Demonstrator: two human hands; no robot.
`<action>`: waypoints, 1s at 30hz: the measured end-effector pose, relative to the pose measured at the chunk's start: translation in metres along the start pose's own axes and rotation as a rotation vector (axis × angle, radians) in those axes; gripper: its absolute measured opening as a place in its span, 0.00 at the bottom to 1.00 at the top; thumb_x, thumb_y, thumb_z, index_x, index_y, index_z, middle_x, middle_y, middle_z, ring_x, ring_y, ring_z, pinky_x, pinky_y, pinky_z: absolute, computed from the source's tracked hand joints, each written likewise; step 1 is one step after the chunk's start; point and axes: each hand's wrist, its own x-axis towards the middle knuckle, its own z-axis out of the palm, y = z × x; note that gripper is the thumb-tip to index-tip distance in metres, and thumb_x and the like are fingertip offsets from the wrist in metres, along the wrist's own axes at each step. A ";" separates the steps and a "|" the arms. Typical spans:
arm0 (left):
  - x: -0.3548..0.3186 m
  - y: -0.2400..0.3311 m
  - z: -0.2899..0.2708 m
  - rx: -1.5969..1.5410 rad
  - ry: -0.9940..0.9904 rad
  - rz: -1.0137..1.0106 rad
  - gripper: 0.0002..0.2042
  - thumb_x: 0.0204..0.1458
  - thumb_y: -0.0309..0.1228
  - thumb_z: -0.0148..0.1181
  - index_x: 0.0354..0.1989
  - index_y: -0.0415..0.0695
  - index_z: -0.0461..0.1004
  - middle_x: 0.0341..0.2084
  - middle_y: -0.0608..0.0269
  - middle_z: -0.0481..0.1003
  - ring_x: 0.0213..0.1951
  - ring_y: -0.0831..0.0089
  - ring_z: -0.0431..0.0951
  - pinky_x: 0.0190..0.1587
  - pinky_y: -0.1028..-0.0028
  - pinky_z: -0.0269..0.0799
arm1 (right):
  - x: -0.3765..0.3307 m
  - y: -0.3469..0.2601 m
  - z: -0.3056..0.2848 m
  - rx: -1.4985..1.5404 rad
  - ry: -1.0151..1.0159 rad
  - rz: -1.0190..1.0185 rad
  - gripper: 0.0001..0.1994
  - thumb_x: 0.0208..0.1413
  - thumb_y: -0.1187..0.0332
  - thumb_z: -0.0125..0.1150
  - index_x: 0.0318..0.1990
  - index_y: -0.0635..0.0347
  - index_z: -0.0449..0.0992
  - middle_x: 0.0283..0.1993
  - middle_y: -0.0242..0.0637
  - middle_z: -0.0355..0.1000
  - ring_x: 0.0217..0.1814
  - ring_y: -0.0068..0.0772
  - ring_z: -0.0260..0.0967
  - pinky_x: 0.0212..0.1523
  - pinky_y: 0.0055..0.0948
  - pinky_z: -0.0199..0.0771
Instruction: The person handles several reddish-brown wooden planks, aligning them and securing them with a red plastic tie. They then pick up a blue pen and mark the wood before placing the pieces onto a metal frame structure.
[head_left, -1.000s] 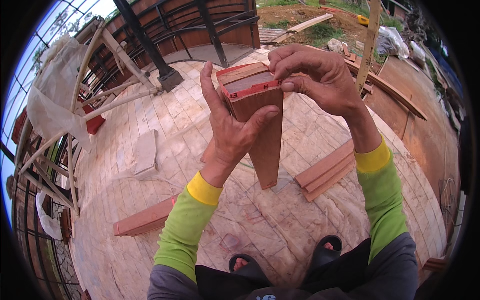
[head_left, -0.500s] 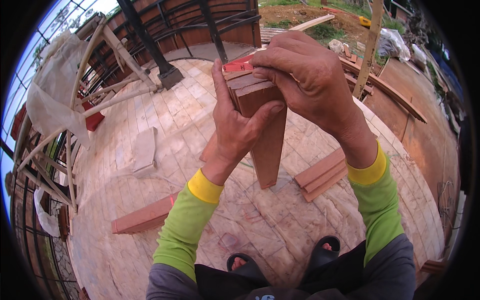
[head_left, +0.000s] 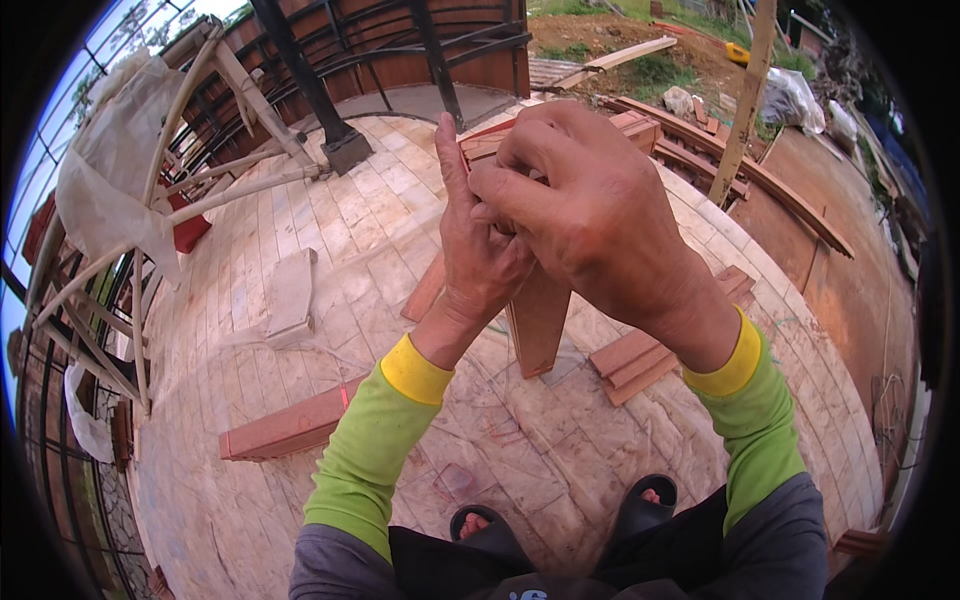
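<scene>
An upright bundle of reddish-brown boards [head_left: 538, 325] stands in front of me, its top mostly covered by my hands. My left hand [head_left: 475, 225] is wrapped against the bundle's left side, one finger pointing up. A thin red strap [head_left: 490, 131] runs across the far edge of the top. My right hand [head_left: 600, 215] is closed over the near side of the top, its fingertips against my left hand. The strap seems to run into those curled fingers, though its end is hidden.
A strapped board bundle [head_left: 285, 427] lies at left on the pale tiled floor; more boards [head_left: 635, 362] lie at right. Beyond are a flat pale slab [head_left: 292, 295], a black post [head_left: 345, 148], a plastic-draped frame [head_left: 115, 185] and a wooden pole [head_left: 745, 110].
My right hand has come down and toward me from the far side of the bundle's top. Its fingers have curled tighter. The strap now bends around the left edge, and the bundle stays upright.
</scene>
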 end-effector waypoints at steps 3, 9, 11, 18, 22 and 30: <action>0.003 0.010 0.004 -0.441 0.099 -0.212 0.49 0.46 0.36 0.70 0.67 0.38 0.36 0.47 0.50 0.73 0.46 0.65 0.76 0.52 0.70 0.70 | -0.004 0.001 -0.010 0.094 -0.103 0.073 0.10 0.45 0.73 0.62 0.38 0.59 0.77 0.37 0.38 0.72 0.44 0.41 0.71 0.39 0.34 0.73; 0.006 0.020 0.004 -0.705 0.117 -0.327 0.52 0.43 0.41 0.73 0.66 0.36 0.37 0.52 0.47 0.69 0.53 0.63 0.72 0.55 0.69 0.68 | -0.021 0.059 -0.023 0.488 -0.025 0.296 0.13 0.55 0.76 0.56 0.48 0.61 0.75 0.50 0.44 0.74 0.57 0.41 0.69 0.52 0.33 0.71; 0.006 0.018 0.005 -0.718 0.123 -0.318 0.52 0.43 0.42 0.72 0.67 0.36 0.37 0.52 0.49 0.69 0.53 0.64 0.72 0.55 0.69 0.67 | -0.034 0.070 -0.020 0.569 -0.124 0.285 0.17 0.56 0.78 0.55 0.54 0.59 0.73 0.57 0.42 0.70 0.61 0.37 0.67 0.53 0.31 0.72; 0.005 0.015 0.007 -0.778 0.116 -0.290 0.55 0.42 0.42 0.73 0.68 0.37 0.34 0.52 0.49 0.70 0.53 0.64 0.72 0.56 0.69 0.67 | -0.039 0.079 -0.018 0.836 -0.232 0.295 0.21 0.53 0.78 0.61 0.55 0.57 0.72 0.62 0.44 0.65 0.61 0.34 0.65 0.50 0.28 0.77; 0.006 0.014 0.007 -0.796 0.130 -0.260 0.58 0.41 0.45 0.73 0.69 0.37 0.31 0.52 0.49 0.69 0.53 0.63 0.72 0.56 0.68 0.67 | -0.042 0.080 -0.007 0.948 -0.185 0.349 0.21 0.50 0.75 0.66 0.53 0.57 0.72 0.59 0.39 0.66 0.57 0.28 0.68 0.48 0.27 0.79; 0.006 0.009 0.003 -0.817 0.086 -0.279 0.61 0.40 0.48 0.72 0.69 0.37 0.29 0.52 0.49 0.69 0.54 0.63 0.71 0.58 0.68 0.65 | -0.038 0.084 -0.004 1.095 -0.282 0.394 0.24 0.46 0.74 0.70 0.52 0.61 0.69 0.63 0.43 0.61 0.62 0.32 0.63 0.55 0.32 0.75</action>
